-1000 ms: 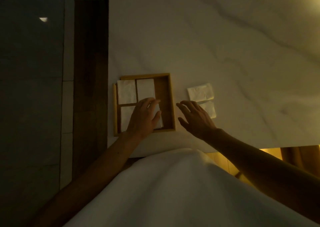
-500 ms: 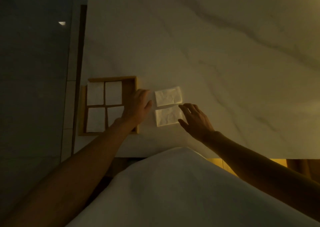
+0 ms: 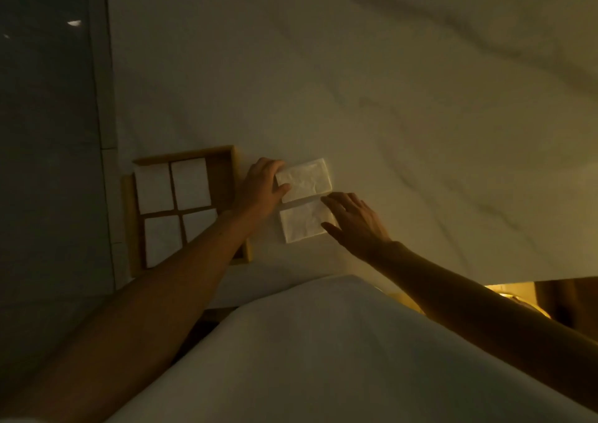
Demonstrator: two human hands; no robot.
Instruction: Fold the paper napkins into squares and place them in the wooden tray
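A wooden tray (image 3: 223,160) lies at the table's left edge with several white folded napkin squares (image 3: 191,183) in it; my left forearm hides its near right corner. Two crumpled white napkins, folded to rectangles, lie just right of the tray. My left hand (image 3: 260,186) rests its fingertips and thumb on the left end of the far napkin (image 3: 307,178). My right hand (image 3: 352,219) has its fingers spread over the right end of the near napkin (image 3: 301,223), thumb at its lower right corner. Neither napkin is lifted.
The white marble table (image 3: 388,99) stretches far and right of the napkins. Its left edge runs beside a dark floor (image 3: 48,131). The near edge is close to my white-clothed body (image 3: 307,358). Warm light glows below the table at the right.
My left hand left the tray and moved right onto the far napkin. My right hand came to the near napkin's right end. The view shifted, so the tray sits further left.
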